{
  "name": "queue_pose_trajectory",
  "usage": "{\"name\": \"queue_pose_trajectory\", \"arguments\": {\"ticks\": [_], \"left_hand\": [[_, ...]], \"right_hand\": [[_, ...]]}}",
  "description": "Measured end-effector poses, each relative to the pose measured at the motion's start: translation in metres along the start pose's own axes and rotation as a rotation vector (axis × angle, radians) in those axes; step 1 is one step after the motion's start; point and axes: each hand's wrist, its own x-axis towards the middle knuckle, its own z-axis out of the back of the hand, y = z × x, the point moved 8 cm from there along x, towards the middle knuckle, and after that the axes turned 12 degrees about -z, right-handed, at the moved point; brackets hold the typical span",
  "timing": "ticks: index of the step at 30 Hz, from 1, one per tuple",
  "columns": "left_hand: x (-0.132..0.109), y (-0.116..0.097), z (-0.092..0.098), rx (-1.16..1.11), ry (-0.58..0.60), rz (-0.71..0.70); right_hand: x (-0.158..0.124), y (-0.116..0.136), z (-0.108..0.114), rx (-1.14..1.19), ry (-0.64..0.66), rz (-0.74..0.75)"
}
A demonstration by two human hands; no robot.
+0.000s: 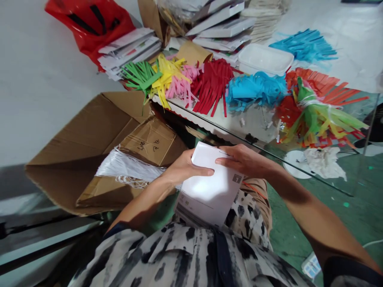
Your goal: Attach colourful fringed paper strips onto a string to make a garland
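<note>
A stack of white printed sheets [206, 187] is held upright-tilted in front of my body, a dark square mark near its right edge. My left hand [193, 165] grips its left side, thumb lying across the face. On the upper right edge my right hand [239, 159] is closed, fingers on the front of the paper. Just left of my left forearm, a bundle of white string [125, 165] hangs over an open cardboard box [104, 119]. Past my hands, the glass tabletop [257, 137] carries fringed paper tassels, among them a dark red tassel [212, 81].
Blue tassels [257, 89] and a multicoloured tied bunch [320, 111] lie along the table. A white plastic tub [265, 59], stacked papers [224, 28] and a red bag [92, 26] stand behind. A power strip [311, 265] lies on the green floor [296, 223].
</note>
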Motion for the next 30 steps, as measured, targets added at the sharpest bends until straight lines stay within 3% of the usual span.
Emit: {"name": "queue_pose_trajectory", "arguments": {"ticks": [5, 11, 23, 30], "left_hand": [[0.001, 0.002, -0.003, -0.056, -0.001, 0.046], [0.000, 0.003, -0.001, -0.056, 0.013, 0.063], [-0.003, 0.007, 0.006, -0.030, 0.027, 0.138], [-0.004, 0.012, 0.005, -0.042, 0.003, 0.182]], "right_hand": [[-0.006, 0.010, 0.003, 0.093, 0.087, -0.006], [-0.004, 0.007, 0.006, -0.100, -0.045, 0.047], [0.005, -0.010, -0.002, -0.458, -0.223, -0.005], [0.003, -0.018, -0.012, -0.592, -0.250, -0.014]]}}
